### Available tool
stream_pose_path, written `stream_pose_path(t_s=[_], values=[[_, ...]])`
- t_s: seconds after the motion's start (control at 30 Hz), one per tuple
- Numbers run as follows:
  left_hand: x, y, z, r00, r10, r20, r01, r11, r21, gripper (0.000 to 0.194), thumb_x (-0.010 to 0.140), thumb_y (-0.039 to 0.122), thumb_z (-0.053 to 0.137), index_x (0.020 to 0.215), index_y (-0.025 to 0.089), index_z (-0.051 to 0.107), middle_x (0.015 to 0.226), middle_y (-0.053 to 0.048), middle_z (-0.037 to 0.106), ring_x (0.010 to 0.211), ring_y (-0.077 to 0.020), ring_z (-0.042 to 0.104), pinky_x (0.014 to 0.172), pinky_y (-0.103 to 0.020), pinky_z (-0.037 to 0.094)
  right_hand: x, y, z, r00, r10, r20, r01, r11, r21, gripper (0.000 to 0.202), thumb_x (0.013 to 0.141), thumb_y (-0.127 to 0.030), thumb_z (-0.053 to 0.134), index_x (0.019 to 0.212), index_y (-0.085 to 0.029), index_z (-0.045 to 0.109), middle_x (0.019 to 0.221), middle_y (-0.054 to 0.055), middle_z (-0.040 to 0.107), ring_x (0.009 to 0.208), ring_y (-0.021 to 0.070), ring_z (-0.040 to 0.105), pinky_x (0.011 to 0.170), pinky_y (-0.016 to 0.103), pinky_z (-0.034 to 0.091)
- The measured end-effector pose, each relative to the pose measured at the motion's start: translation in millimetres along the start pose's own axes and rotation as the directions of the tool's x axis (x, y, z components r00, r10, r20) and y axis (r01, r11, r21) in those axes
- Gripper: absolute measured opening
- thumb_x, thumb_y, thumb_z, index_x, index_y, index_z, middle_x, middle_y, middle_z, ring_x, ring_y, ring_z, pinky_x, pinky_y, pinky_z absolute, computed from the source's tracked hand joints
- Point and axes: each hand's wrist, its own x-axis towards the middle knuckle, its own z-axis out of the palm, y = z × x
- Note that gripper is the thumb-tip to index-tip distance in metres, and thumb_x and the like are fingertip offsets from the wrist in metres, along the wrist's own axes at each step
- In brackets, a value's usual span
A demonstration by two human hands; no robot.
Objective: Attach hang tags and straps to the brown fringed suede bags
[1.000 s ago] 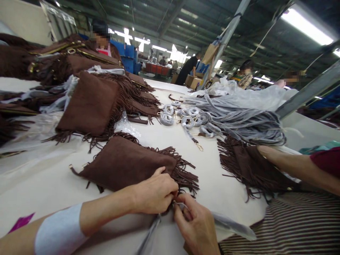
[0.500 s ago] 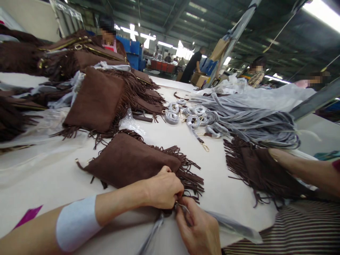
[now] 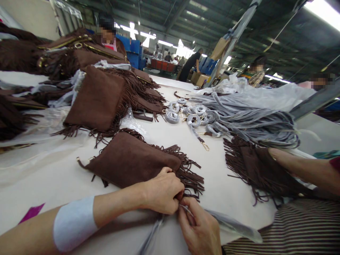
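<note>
A brown fringed bag (image 3: 132, 159) lies flat on the pale table in front of me, its fringe to the right. My left hand (image 3: 164, 191) rests over the bag's near right corner, fingers closed in a pinch; what they grip is hidden beneath them. Close against it, my right hand (image 3: 199, 225) pinches a thin grey plastic-wrapped strap (image 3: 187, 209) between thumb and fingers. Wrapped lengths trail from the hands toward the near edge and to the right. A short brown tab with a metal end sticks out at the bag's left.
More brown fringed bags (image 3: 95, 99) are piled at the left. Coiled wrapped straps (image 3: 172, 117) and a heap of long grey ones (image 3: 255, 120) lie beyond. At right, another person's arm (image 3: 305, 170) reaches into a fringed bag (image 3: 255, 163).
My two hands stay together at the bag's corner, with only slight finger movement. My left forearm has shifted a little. In the background, a person in black bends further forward.
</note>
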Motion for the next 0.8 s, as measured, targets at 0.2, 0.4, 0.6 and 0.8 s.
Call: stream_pose_path(t_s=[0.2, 0.4, 0.6, 0.8], values=[[-0.8, 5.2, 16.5, 0.989, -0.05, -0.139, 0.045, 0.998, -0.036, 0.008, 0.066, 0.008, 0.056, 0.066, 0.016, 0.059, 0.071, -0.003, 0.066, 0.083, -0.0201, 0.059, 0.103, -0.044, 0.033, 1.3, -3.3, -7.8, 0.998, -0.054, 0.012, 0.052, 0.992, 0.115, 0.018, 0.087, -0.023, 0.05, 0.074, -0.022, 0.061, 0.057, -0.003, 0.056, 0.047, 0.0118, 0.052, 0.046, 0.021, 0.038], [-20.2, -0.6, 27.4, 0.931, 0.089, -0.354, -0.072, 0.996, 0.059, 0.009, 0.074, 0.008, 0.053, 0.075, 0.016, 0.054, 0.081, -0.002, 0.06, 0.085, -0.0171, 0.053, 0.11, -0.048, 0.024, -1.5, -9.2, -19.8, 0.992, 0.064, 0.11, -0.1, 0.923, 0.372, 0.018, 0.093, -0.029, 0.047, 0.098, -0.021, 0.063, 0.06, -0.005, 0.058, 0.05, 0.0117, 0.055, 0.048, 0.019, 0.043], [-35.9, -8.0, 42.2, 0.847, 0.156, -0.507, -0.142, 0.988, 0.067, 0.015, 0.081, 0.005, 0.046, 0.08, 0.018, 0.054, 0.087, -0.001, 0.057, 0.092, -0.0166, 0.049, 0.111, -0.046, 0.025, 21.8, -11.7, -30.7, 0.989, -0.132, 0.058, 0.102, 0.926, 0.365, 0.016, 0.092, -0.013, 0.048, 0.086, -0.022, 0.059, 0.088, 0.002, 0.063, 0.082, 0.0137, 0.061, 0.073, 0.021, 0.047], [-38.2, -6.6, 45.0, 0.804, 0.169, -0.57, -0.157, 0.985, 0.071, 0.018, 0.084, 0.004, 0.045, 0.078, 0.018, 0.054, 0.085, -0.002, 0.056, 0.089, -0.0158, 0.049, 0.11, -0.044, 0.032, 37.1, -7.4, -27.8, 0.943, -0.172, 0.285, 0.038, 0.905, 0.423, 0.021, 0.089, -0.005, 0.049, 0.082, -0.021, 0.059, 0.08, -0.002, 0.058, 0.074, 0.0126, 0.056, 0.066, 0.022, 0.042]])
